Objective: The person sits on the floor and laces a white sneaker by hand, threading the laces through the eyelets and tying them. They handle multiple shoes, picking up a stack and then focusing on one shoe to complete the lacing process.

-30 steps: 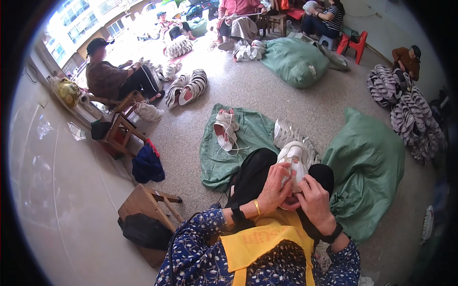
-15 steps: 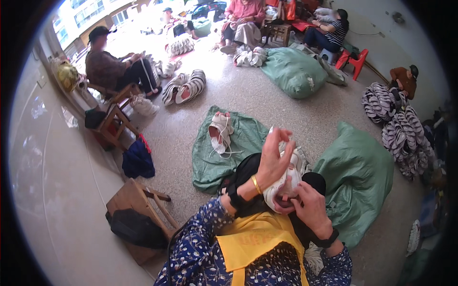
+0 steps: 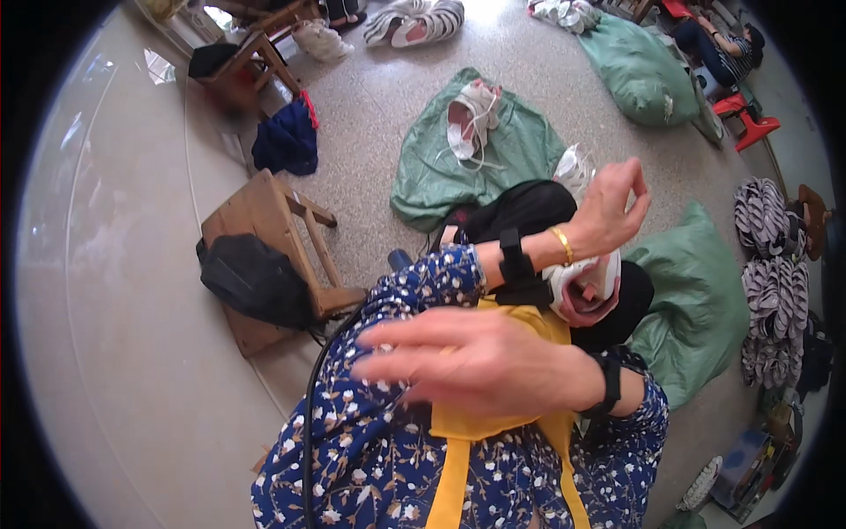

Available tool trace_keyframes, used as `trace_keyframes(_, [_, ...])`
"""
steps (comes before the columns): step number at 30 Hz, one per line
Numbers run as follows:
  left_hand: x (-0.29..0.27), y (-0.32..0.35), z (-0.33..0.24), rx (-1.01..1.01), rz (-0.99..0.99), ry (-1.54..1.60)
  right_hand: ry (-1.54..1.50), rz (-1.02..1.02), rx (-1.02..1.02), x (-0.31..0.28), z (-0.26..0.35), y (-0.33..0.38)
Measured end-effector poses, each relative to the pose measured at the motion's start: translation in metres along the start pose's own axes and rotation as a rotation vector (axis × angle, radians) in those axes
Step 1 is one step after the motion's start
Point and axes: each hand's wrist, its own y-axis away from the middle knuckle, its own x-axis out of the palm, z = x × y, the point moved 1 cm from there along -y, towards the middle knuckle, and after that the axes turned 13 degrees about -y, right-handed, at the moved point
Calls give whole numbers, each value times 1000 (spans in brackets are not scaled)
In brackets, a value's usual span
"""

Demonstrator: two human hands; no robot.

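A white shoe [image 3: 608, 269] with a pinkish lining rests on my lap, its opening toward me. My left hand [image 3: 610, 212], a gold bracelet on its wrist, is raised just above and beyond the shoe. Its thumb and fingers bend together in a pinch; whatever lies between them is too small to make out. Over the yellow apron [image 3: 458, 428], my right hand [image 3: 476, 357] is stretched toward the left, fingers extended and smeared by motion. It touches no shoe. Another white shoe [image 3: 476, 119] with loose laces lies on a green sack [image 3: 432, 176] ahead of me.
At left stands a wooden stool [image 3: 264, 203] with a black bag [image 3: 256, 278] on it. A full green sack [image 3: 692, 304] leans at my right. Stacked shoe parts [image 3: 774, 317] line the far right. Farther off are another green sack [image 3: 639, 75] and a seated person [image 3: 727, 48].
My right hand has left the shoe opening and swung left across the apron. My left hand's fingers have drawn together. The view has tipped downward.
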Motion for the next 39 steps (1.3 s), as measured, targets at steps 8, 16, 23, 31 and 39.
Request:
trace_keyframes(8, [-8,2,8,-34,122,44,-248,196,-182,29,14,-61])
trace_keyframes(16, [-8,9,1,-8,275,-51,-312,185,-301,58,33,-92])
trace_keyframes(23, [7,10,0,38,332,-54,-271,158,-270,57,67,-96])
trace_keyframes(31, [15,17,-4,167,435,-108,-251,104,-345,70,73,-86])
trace_keyframes(39, [-45,27,8,292,555,-221,-245,61,-420,67,77,-78])
